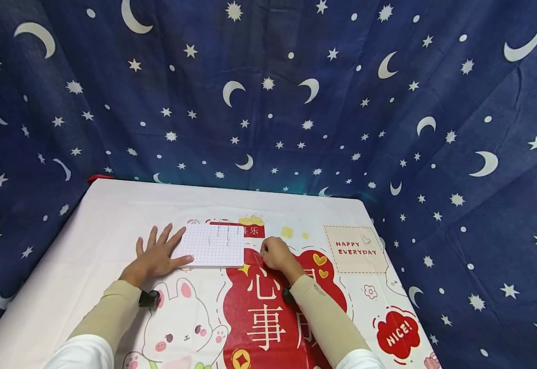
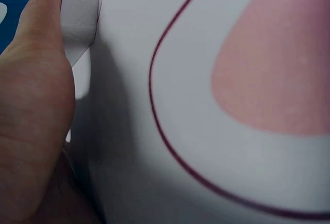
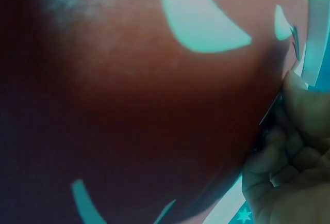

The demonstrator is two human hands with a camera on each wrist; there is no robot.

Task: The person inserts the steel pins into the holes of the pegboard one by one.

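A white board (image 1: 203, 254) with a grid of small dots or holes lies on the table. Several thin metal pins (image 1: 219, 228) stand up from its right half. My left hand (image 1: 155, 258) rests at the board's left edge, fingers spread and thumb along the near corner. In the left wrist view, the board's side (image 2: 81, 12) shows against the hand. Just right of the board, my right hand (image 1: 277, 253) is curled, pinching a thin metal piece (image 3: 295, 43) whose full shape is hidden by the fingers. Its tip points toward the board, apart from it.
A printed tablecloth (image 1: 125, 215) with a rabbit, red patches and lettering covers the table. Dark blue curtains (image 1: 268, 138) with moons and stars hang behind and at both sides. A dark wrist camera (image 1: 150, 298) sits on the left wrist.
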